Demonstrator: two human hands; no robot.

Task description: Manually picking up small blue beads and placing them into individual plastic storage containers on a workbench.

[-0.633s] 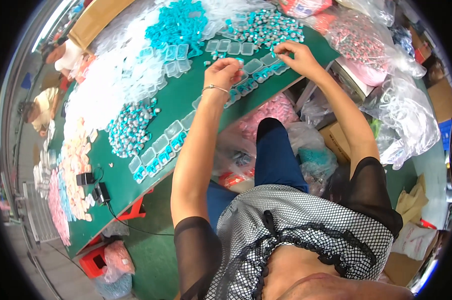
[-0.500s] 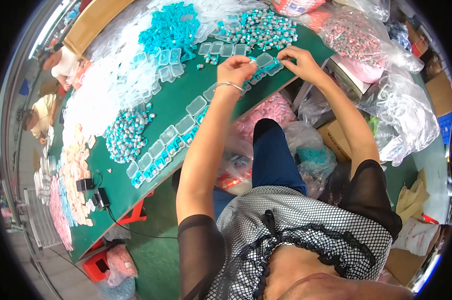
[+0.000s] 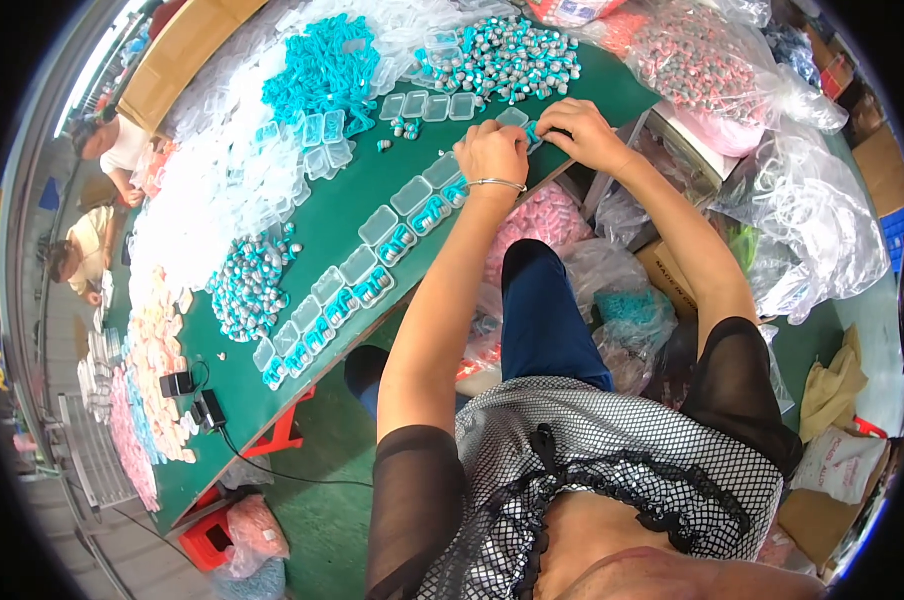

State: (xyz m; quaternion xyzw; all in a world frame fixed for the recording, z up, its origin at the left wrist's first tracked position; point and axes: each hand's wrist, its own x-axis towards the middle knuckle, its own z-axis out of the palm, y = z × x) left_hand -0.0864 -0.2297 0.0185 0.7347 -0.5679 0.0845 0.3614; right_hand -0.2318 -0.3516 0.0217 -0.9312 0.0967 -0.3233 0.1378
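Note:
A row of small clear plastic cases [image 3: 358, 264] with raised lids and teal-and-grey pieces [image 3: 397, 243] inside runs along the table's near edge. At its far right end, my left hand [image 3: 492, 158] bends over the row, fingers curled; whatever they hold is hidden. Beside it my right hand [image 3: 587, 135] has thumb and fingertips closed at the edge of the last clear plastic case [image 3: 513, 117], where teal parts show. Several more clear cases [image 3: 436, 107] stand just beyond my left hand, with a few loose teal-and-grey pieces [image 3: 406, 128] next to them.
The green table [image 3: 337, 215] bears a teal heap [image 3: 322, 75], piles of teal-and-grey pieces [image 3: 512, 60] [image 3: 249, 285], and many empty clear cases [image 3: 207, 180]. Black adapters [image 3: 208, 408] with a cord lie at left. Filled plastic bags [image 3: 692, 70] crowd the right. Two people [image 3: 90, 240] work far left.
My left hand has come down from a raised pinch and curls over the row's end. My right hand has moved left, nearer to it. The view has shifted slightly.

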